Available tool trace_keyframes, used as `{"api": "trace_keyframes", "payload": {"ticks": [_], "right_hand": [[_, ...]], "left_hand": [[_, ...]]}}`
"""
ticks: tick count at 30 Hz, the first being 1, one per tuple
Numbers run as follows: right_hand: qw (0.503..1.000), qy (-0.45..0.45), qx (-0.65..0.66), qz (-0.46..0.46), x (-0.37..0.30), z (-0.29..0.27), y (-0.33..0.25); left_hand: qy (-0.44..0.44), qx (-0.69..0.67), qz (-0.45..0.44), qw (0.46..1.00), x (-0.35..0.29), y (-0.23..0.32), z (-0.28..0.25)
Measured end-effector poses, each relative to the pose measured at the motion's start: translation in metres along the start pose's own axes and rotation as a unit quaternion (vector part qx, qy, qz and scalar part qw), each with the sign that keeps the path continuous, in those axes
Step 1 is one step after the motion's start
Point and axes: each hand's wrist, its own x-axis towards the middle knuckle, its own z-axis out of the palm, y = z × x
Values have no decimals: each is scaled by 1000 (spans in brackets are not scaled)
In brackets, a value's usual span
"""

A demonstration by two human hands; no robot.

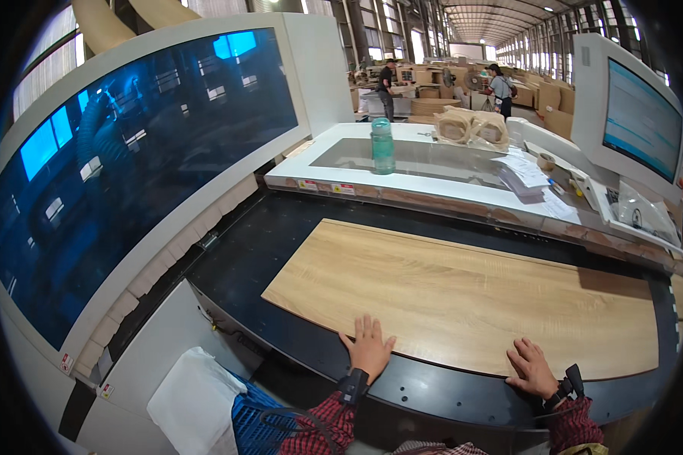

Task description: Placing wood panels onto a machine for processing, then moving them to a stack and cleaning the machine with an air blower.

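Board (pixel 463 296) with woodgrain is lying flat on the black counter (pixel 239 262), near its front edge. Left hand (pixel 370 350) and right hand (pixel 535 371) are just resting on the board's near side, fingers spread and relaxed.

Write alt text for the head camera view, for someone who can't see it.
A person's left hand and right hand rest at the near edge of a long wood-grain panel lying on a black machine bed. Beyond, a green bottle stands on a white-edged counter; a monitor is at right.
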Motion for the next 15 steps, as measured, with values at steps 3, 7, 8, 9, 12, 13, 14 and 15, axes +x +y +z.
{"api": "trace_keyframes", "payload": {"ticks": [3,7,8,9,12,13,14,15], "right_hand": [[1000,12,10,-7,30,13,-9],[999,40,-3,1,73,23,-24],[999,44,1,10,83,25,-27],[999,52,12,-2,99,28,-30],[993,69,67,-73,156,33,-41],[990,71,89,-87,171,34,-41],[986,74,111,-103,181,36,-41],[986,75,111,-95,181,35,-38]], "left_hand": [[-8,-30,0,1000,15,-15,-4],[-64,-77,71,992,38,-22,-13],[-68,-73,80,992,42,-23,-15],[-81,-74,106,988,47,-24,-16],[-78,-39,94,992,62,-45,-5],[-73,-29,80,994,68,-53,-4],[-68,-18,65,995,76,-59,-4],[-70,-19,72,995,85,-64,-3]]}}
